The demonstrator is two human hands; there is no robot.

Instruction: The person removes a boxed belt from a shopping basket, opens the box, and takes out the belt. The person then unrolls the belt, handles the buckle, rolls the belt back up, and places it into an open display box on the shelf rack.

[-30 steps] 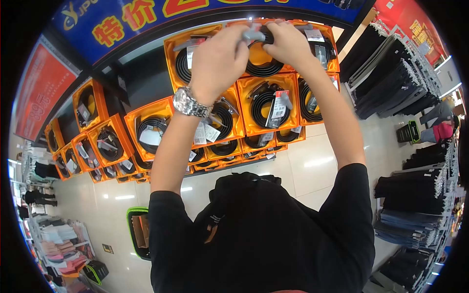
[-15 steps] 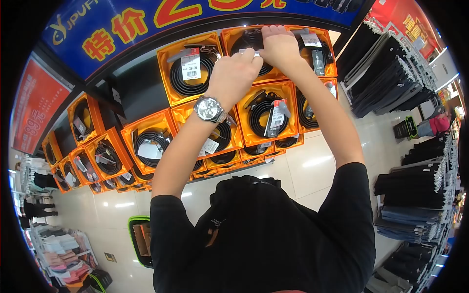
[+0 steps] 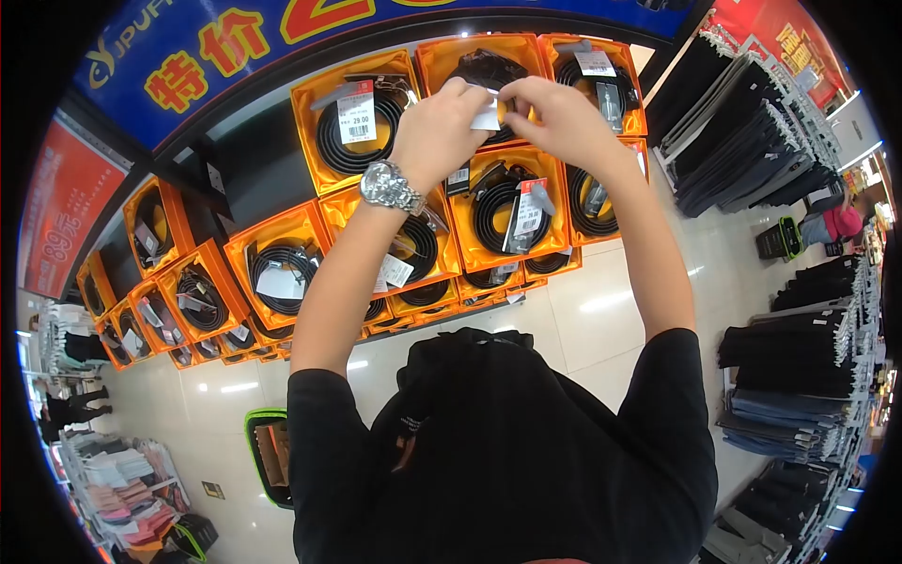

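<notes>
My left hand [image 3: 440, 127], with a silver watch [image 3: 390, 187] on its wrist, pinches a white price tag [image 3: 486, 118]. The tag hangs over a coiled black belt [image 3: 487, 68] in an orange box [image 3: 434, 61] on the top row. Close by on the right, my right hand [image 3: 559, 115] has its thumb and forefinger curled together at the tag's edge. What lies between those fingertips is too small to make out. Both hands hide part of the coil. A tagged belt [image 3: 358, 122] sits boxed on the left, another belt [image 3: 594, 89] on the right.
More boxed belts [image 3: 507, 214] fill the stepped rack below. A blue sign [image 3: 225, 56] spans the top. Racks of dark trousers [image 3: 742, 132] stand on the right. On the floor at the lower left is a green-rimmed basket [image 3: 252, 451]; folded clothes [image 3: 122, 498] lie beyond it.
My right hand has come down from the upper edge of the box to the tag, its fingers now curled. My left hand has shifted slightly left and lower, and more of the tag shows.
</notes>
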